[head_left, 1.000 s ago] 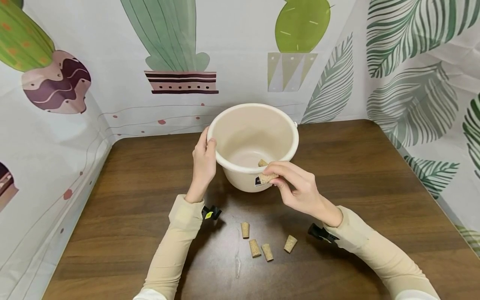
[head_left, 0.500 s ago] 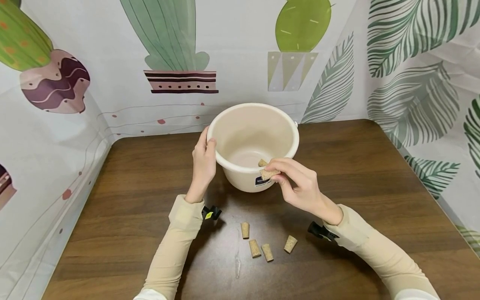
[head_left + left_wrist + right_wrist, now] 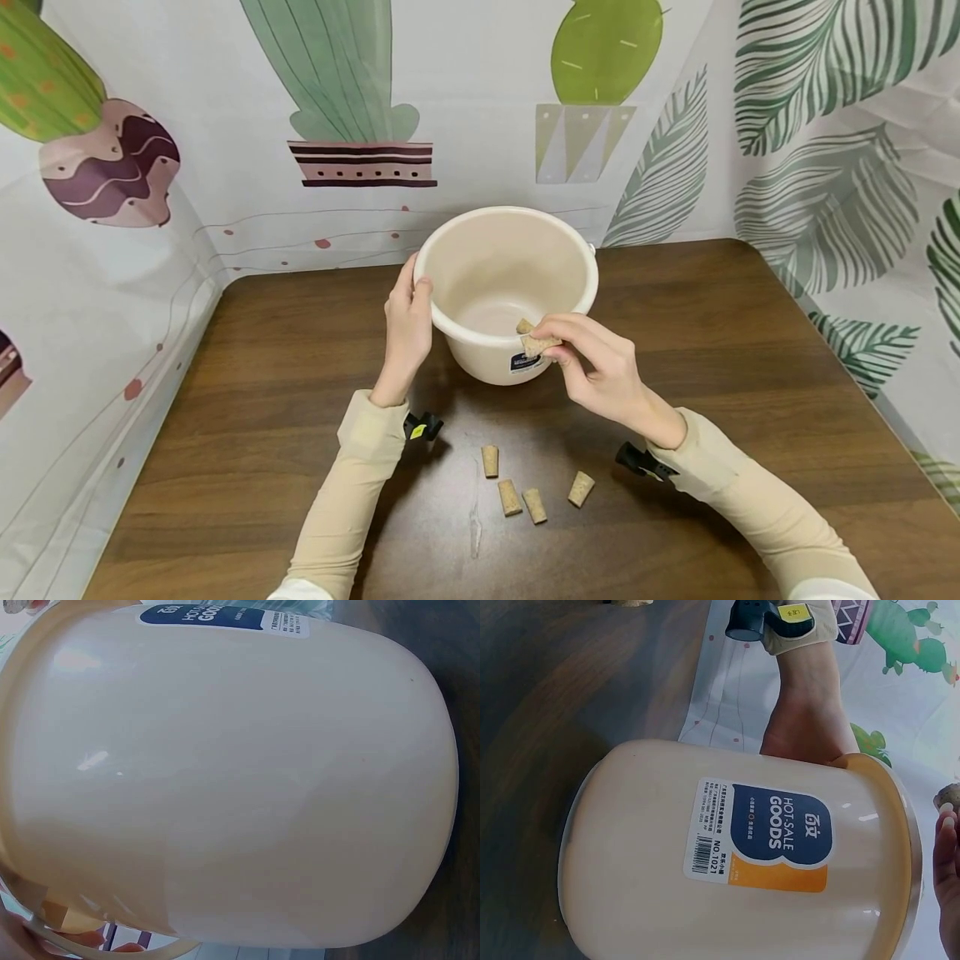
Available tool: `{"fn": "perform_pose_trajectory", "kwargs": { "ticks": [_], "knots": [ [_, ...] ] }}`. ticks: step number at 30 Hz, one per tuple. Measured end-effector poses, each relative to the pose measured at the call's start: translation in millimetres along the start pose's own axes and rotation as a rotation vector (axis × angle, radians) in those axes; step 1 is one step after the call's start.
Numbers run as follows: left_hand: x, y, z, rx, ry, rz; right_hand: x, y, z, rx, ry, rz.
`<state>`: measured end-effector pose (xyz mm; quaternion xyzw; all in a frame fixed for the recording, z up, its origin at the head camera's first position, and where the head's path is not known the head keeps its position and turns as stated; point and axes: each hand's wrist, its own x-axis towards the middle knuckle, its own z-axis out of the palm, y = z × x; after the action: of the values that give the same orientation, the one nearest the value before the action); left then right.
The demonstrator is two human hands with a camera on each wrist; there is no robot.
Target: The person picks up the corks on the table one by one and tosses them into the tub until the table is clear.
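Observation:
A cream plastic bucket point(image 3: 474, 357) stands on the table with its mouth tipped up toward the head camera. My left hand point(image 3: 409, 323) grips the bucket's left rim, thumb on the near side; in the left wrist view its fingers point(image 3: 79, 939) show by the rim and handle. Between thumb and fingers, my right hand point(image 3: 600, 367) pinches a tapered cork stopper point(image 3: 537, 346) at the bucket's front rim. Behind that rim, another cork point(image 3: 524, 326) lies inside on the bottom, partly hidden. The right wrist view shows a printed label point(image 3: 780, 836) on the bucket's wall.
Several loose corks point(image 3: 510, 497) lie on the brown wooden table point(image 3: 285, 400) between the forearms, one cork point(image 3: 581, 489) farther right. A cloth backdrop point(image 3: 487, 100) printed with cacti and leaves hangs right behind the bucket. Black wrist cameras point(image 3: 423, 426) jut from both cuffs.
My right hand has risen slightly with the pinched cork, showing more of the bucket's label. The left hand, the bucket and the corks on the table stay in place.

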<state>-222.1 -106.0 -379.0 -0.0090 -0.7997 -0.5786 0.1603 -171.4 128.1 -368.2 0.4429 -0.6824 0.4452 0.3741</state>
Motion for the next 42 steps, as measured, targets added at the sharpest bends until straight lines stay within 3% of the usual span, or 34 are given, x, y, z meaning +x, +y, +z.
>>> {"fn": "perform_pose_trajectory", "kwargs": {
  "ticks": [26,42],
  "knots": [
    [0.7,-1.8,0.8,0.002,0.009,0.005,2.4,4.4,1.3,-0.043,-0.005,0.024],
    [0.0,0.4,0.6,0.01,0.005,-0.006,6.7,5.5,2.9,-0.063,0.083,0.058]
  ]
}}
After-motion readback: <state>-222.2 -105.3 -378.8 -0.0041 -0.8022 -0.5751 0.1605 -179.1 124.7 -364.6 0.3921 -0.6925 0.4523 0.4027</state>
